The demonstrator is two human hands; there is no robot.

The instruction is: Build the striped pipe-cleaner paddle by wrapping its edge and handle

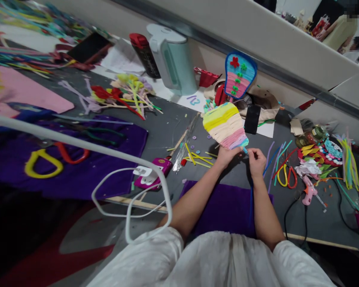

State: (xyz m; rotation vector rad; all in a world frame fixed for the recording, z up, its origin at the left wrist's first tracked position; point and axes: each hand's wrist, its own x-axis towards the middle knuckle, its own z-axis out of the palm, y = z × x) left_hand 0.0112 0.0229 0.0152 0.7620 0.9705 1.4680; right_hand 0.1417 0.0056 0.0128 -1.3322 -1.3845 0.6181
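A fan-shaped striped craft piece [224, 123], wrapped in rows of yellow, cream, pink and light blue fuzzy stems, is held above the desk. My left hand [228, 156] grips its narrow lower end, fingers partly hidden behind it. Close beside it, my right hand [257, 160] pinches a blue pipe cleaner [245, 150] at the piece's bottom corner. A darker blue strand [251, 199] runs down below my right hand over a purple cloth [224, 207]. Behind the piece stands a similar blue-edged panel [241, 75] with a red flower and green bits.
Loose pipe cleaners [272, 159], scissors [287, 177] and a pink glue gun [309, 193] lie to the right. A pale green jug [178, 59] and a dark bottle [145, 56] stand at the back. A white cable [107, 149] crosses the left side, near more scissors [43, 163].
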